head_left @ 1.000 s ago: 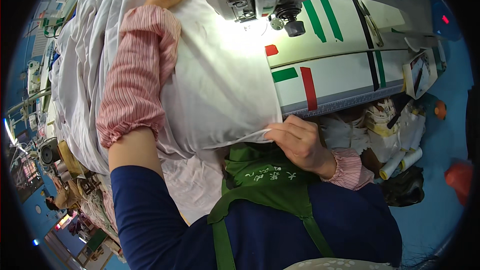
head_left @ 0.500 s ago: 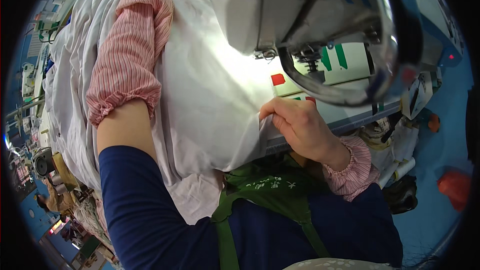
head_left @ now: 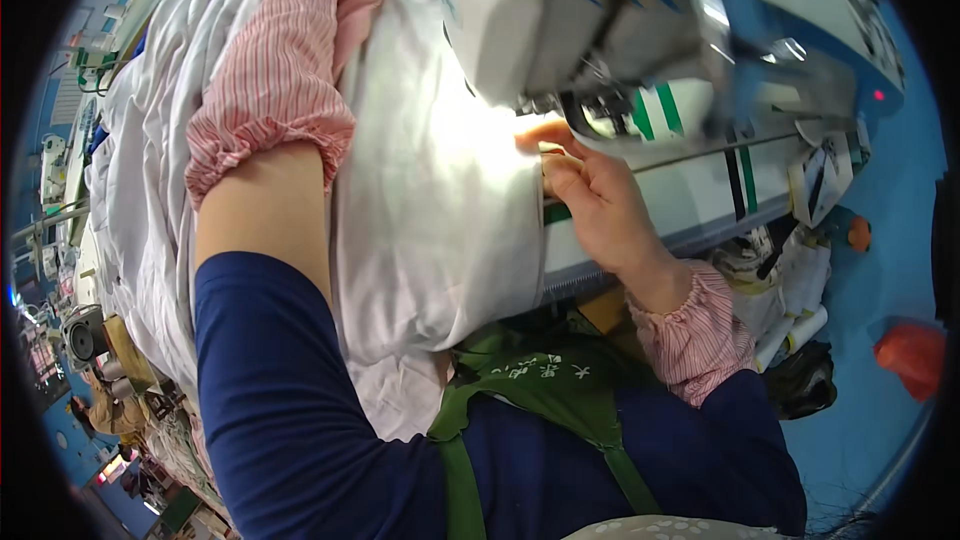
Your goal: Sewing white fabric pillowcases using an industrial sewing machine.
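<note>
The cloth [head_left: 440, 210] is plain white, brightly lit near the sewing machine [head_left: 600, 20], which is off-white with a small red light at its far end. Both sleeve covers [head_left: 270, 90] carry thin pink and white stripes; the shirt sleeves [head_left: 270, 390] beneath are navy blue. The apron [head_left: 540, 390] is green with a small white print. The counter [head_left: 700, 190] is pale with green, black and red tape stripes. The floor [head_left: 880, 270] is blue.

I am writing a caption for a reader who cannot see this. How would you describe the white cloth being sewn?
Start at the grey sewing machine at the top. Below its head, the white cloth is lit brightly, its edge pinched by the right hand. Unlike the crumpled pile at left, it lies smooth.
</note>
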Available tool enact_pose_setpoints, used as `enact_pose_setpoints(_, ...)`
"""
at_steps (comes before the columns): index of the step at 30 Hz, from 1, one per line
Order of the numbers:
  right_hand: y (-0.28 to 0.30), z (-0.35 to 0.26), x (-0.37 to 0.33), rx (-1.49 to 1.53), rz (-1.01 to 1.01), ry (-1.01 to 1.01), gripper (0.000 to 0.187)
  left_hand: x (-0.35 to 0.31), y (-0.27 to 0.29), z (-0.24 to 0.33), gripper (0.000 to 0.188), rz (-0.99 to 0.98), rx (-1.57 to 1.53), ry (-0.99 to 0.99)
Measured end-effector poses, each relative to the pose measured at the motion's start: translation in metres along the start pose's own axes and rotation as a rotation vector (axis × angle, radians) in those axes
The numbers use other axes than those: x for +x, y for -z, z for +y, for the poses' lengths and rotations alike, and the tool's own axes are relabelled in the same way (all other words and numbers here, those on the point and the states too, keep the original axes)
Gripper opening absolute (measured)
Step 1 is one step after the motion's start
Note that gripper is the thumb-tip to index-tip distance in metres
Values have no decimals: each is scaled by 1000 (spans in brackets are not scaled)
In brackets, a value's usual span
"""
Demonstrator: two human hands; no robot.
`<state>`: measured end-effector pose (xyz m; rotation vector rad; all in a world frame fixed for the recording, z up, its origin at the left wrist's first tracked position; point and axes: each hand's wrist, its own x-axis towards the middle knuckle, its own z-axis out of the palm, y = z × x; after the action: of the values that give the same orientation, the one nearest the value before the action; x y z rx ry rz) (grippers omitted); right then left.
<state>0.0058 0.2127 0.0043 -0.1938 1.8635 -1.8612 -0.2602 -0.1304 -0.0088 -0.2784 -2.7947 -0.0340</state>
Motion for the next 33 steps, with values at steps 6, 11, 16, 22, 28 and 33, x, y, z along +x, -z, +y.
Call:
enact_pose_setpoints(6, -73, 22, -57, 552, 314, 177, 49, -75, 62, 76, 39, 34, 284, 82)
enact_pose_setpoints(11, -113, 39, -164, 413, -299, -75, 40, -191, 118, 148, 56, -433, 0, -63)
enact_pose_setpoints(16, -56, 55, -273, 158, -825, -58, 44, -315, 140, 142, 62, -377, -66, 28)
enact_pose_setpoints(22, -29, 75, -319, 244, -631, -354, 30, -324, 117, 94, 63, -232, -84, 287)
enact_pose_setpoints(28, -22, 87, -305, 254, -662, -258, 29, -306, 103, 101, 62, -147, -208, 368)
enact_pose_setpoints(33, -18, 89, -286, 282, -557, -321, 32, -280, 96, 86, 64, -122, -240, 316)
